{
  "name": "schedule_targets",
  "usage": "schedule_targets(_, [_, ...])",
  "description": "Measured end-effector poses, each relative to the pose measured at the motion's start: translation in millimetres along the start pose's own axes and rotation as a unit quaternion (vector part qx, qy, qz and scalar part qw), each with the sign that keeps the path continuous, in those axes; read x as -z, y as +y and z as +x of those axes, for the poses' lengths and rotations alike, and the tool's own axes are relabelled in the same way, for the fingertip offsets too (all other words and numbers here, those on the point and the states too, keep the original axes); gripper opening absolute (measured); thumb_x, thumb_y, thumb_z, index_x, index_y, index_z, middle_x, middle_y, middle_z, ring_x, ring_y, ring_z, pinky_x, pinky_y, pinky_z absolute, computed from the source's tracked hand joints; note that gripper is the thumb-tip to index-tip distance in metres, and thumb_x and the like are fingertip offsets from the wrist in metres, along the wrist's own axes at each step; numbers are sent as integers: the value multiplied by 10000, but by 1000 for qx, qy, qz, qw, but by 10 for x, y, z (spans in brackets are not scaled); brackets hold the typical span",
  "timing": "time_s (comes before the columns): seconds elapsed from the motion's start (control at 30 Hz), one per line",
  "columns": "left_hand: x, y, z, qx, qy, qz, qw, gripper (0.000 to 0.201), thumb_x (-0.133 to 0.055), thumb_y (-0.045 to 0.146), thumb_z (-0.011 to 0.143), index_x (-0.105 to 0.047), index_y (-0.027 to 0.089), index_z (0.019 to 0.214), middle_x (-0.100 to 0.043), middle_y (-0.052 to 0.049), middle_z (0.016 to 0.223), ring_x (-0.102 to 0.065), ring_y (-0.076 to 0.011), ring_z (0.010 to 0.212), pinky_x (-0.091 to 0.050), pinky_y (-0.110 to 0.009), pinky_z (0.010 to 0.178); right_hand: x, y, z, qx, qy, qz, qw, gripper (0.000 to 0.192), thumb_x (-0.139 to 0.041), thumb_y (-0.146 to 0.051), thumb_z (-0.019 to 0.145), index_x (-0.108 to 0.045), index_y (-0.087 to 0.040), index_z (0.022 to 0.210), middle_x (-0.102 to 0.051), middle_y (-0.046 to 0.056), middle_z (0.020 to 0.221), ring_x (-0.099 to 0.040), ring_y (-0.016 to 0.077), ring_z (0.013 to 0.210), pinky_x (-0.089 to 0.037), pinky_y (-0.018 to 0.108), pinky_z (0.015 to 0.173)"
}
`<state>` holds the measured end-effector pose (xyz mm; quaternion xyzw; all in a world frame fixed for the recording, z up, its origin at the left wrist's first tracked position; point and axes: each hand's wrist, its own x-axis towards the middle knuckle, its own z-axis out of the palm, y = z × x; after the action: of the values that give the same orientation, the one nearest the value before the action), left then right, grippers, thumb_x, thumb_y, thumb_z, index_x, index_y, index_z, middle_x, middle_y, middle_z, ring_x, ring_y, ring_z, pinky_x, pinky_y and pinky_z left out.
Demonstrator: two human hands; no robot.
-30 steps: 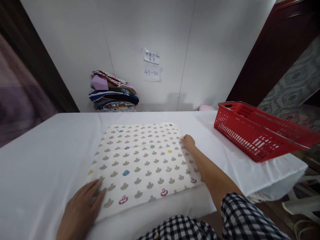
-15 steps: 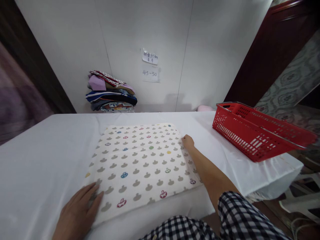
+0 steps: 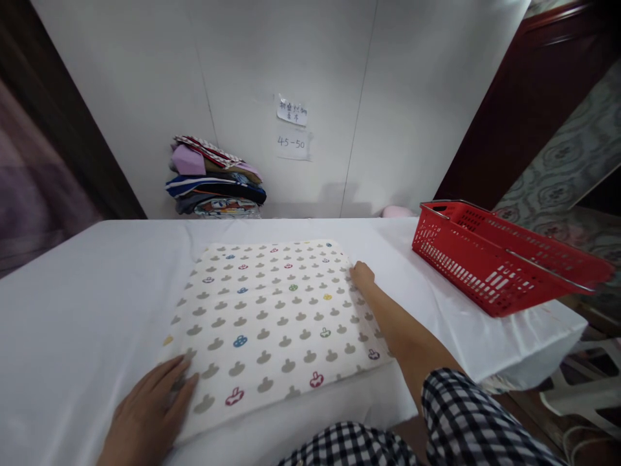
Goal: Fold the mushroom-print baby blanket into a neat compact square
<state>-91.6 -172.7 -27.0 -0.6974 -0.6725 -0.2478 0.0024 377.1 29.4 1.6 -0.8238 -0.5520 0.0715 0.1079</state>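
Note:
A white cloth (image 3: 272, 304) printed with grey and coloured mushrooms lies spread nearly flat in front of me. My left hand (image 3: 150, 404) rests on its near left corner, fingers stretched out and thumb apart, palm down. At the cloth's right edge, toward the far corner, my right hand (image 3: 363, 275) is closed, with the edge pinched at its fingers. The fingertips of that hand are mostly hidden behind the knuckles. Faint creases run across the cloth's middle.
Under the cloth is a table with a white cover (image 3: 87, 304). A red plastic basket (image 3: 466, 259) with metal handles stands at the right. Folded fabrics (image 3: 216, 181) are stacked by the back wall, where paper signs (image 3: 292, 129) hang. A white plastic stool (image 3: 582, 388) is at lower right.
Hardly anything differs. Both hands keep their places on the cloth, and the view has shifted very slightly.

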Motion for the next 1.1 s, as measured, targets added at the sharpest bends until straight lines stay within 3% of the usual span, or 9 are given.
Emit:
schedule_targets(0.23, [-16, -11, -2, 13, -5, 5, 1000, 525, -382, 547, 749, -636, 179, 1025, -630, -93, 1167, -546, -271, 1118, -394, -436, 1020, 3, -9, -19, 7, 0, -8, 1000, 300, -456, -380, 900, -569, -151, 1058, -617, 138, 1107, -590, 214, 1038, -440, 278, 789])
schedule_targets(0.53, [34, 38, 20, 32, -18, -6, 999, 549, -390, 552, 735, -647, 169, 1031, -632, -98, 1166, -549, -291, 1121, -398, -449, 1023, 7, -49, -83, 24, 27, -11, 999, 264, -459, -313, 910, -560, -155, 1097, -559, 140, 1196, -487, 217, 1148, -408, 275, 862])
schedule_targets(0.87, [4, 1, 9, 28, -23, 1, 999, 548, -391, 545, 746, -640, 174, 1064, -622, -83, 1184, -536, -274, 1138, -377, -425, 1043, 36, 0, -30, 5, 10, 0, 1000, 293, -395, -344, 934, -587, -156, 1050, -615, 112, 1132, -567, 193, 1063, -430, 268, 823])
schedule_targets(1.1, [14, 9, 7, 27, -15, -3, 1000, 539, -391, 547, 744, -649, 173, 1035, -632, -88, 1163, -543, -276, 1126, -382, -425, 1041, 112, -14, 52, -23, -35, 6, 999, 293, -483, -365, 890, -618, -151, 1037, -634, 140, 1114, -600, 226, 1029, -451, 284, 785])
